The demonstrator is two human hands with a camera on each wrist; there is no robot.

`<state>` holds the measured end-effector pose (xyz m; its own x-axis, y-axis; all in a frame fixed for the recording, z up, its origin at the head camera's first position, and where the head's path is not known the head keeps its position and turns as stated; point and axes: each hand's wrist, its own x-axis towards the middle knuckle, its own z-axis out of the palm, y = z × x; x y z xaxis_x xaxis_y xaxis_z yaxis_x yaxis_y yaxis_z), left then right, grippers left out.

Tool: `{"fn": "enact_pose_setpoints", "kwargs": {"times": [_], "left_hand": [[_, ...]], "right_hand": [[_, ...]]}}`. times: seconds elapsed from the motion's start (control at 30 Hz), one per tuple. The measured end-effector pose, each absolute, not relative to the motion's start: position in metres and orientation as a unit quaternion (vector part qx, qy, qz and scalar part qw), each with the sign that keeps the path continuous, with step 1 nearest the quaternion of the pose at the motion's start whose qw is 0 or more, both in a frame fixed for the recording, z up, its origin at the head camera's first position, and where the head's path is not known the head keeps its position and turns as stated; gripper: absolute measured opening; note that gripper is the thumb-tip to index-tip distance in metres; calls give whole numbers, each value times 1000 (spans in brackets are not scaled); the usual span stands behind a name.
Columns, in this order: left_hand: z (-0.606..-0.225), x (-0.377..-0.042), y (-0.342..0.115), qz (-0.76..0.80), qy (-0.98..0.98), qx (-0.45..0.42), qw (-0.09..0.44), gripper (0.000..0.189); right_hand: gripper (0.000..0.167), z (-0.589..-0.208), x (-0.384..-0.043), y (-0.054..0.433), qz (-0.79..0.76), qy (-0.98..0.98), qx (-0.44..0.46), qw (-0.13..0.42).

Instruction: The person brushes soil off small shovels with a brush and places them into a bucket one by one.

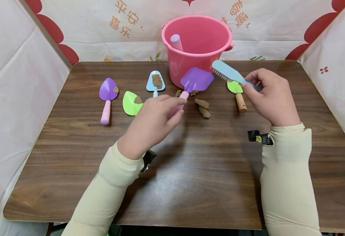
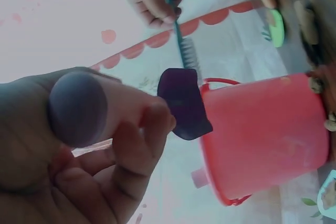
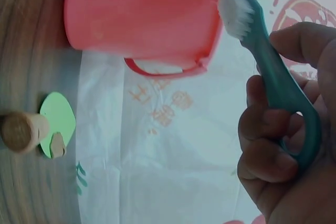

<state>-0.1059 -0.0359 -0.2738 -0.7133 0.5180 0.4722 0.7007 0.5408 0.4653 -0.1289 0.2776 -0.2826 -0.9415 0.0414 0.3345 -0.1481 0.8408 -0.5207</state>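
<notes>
My left hand [image 1: 152, 123] grips the pink handle of a toy shovel whose flat purple blade [image 1: 197, 79] is lifted in front of the pink bucket [image 1: 176, 67]. A light blue brush [image 1: 227, 69] is held by its looped handle in my right hand [image 1: 271, 95]. Its white bristles [image 3: 234, 11] show in the right wrist view. In the head view they point down, close to the blade's right edge; I cannot tell whether they touch it. A pale pink handle [image 1: 176, 42] sticks up inside the bucket; its other end is hidden.
Left of the bucket lie a purple trowel [image 1: 108, 90], a green one [image 1: 129, 103] partly behind my left hand, and a light blue one [image 1: 152, 86], each with a brown piece. Several brown lumps [image 1: 202, 104] lie before the bucket. At right sits a wooden-handled green trowel [image 1: 241, 103].
</notes>
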Motion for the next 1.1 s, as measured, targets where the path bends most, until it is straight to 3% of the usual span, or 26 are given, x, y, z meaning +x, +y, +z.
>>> {"fn": "enact_pose_setpoints", "kwargs": {"times": [0.17, 0.33, 0.6, 0.73, 0.9, 1.1], "left_hand": [[-250, -117, -37, -359, -858, -332, 155, 22], [-214, -146, -20, -300, -895, -302, 133, 30], [-175, -217, 21, -151, -959, -239, -33, 22], [-174, -238, 38, -114, -963, -231, -80, 12], [-179, -248, 55, -77, -970, -215, -82, 32], [-190, -258, 65, -46, -976, -207, -49, 41]], "right_hand": [[27, -279, -129, 287, 293, -939, -20, 181], [26, -279, -128, 296, 301, -934, -53, 186], [27, -280, -128, 300, 296, -935, -51, 189], [28, -280, -127, 301, 291, -938, -52, 183], [28, -281, -126, 302, 293, -937, -56, 179], [27, -282, -126, 304, 299, -934, -52, 186]]}}
